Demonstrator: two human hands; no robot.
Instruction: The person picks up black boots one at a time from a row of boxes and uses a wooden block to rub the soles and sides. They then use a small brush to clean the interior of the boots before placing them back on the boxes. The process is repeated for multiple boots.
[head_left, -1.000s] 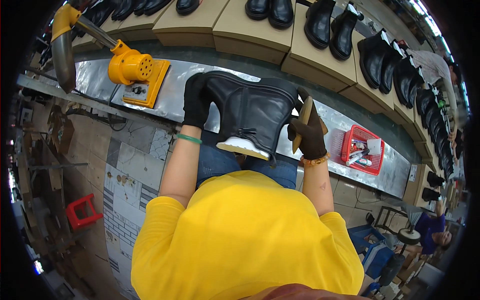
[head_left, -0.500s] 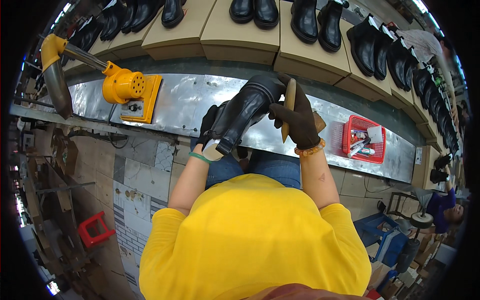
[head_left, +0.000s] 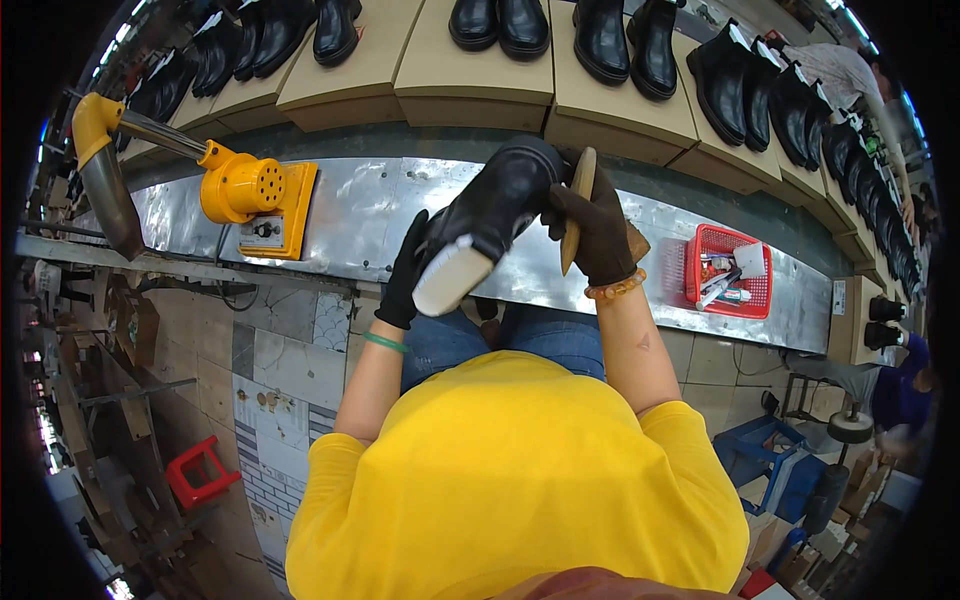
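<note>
1. Red basket [head_left: 735, 308]: stands on the metal bench [head_left: 355, 225]; contains tubes and small items, exact number unclear.
2. Gloved left hand [head_left: 403, 283]: clamped on the black boot [head_left: 497, 200], fingers partly hidden.
3. Gloved right hand [head_left: 603, 235]: closed around a wooden tool [head_left: 571, 243]; contact with the boot cannot be determined.
4. Boot position: tilted, between both hands, above the bench.
5. Count: one basket, one held boot, one yellow machine [head_left: 232, 190].

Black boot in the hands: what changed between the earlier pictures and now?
The boot has turned from side-on; its white top end now faces the camera. The left hand has shifted from the toe to beside that end. The right hand still holds the tan tool; the yellow machine and red basket stayed put.
</note>
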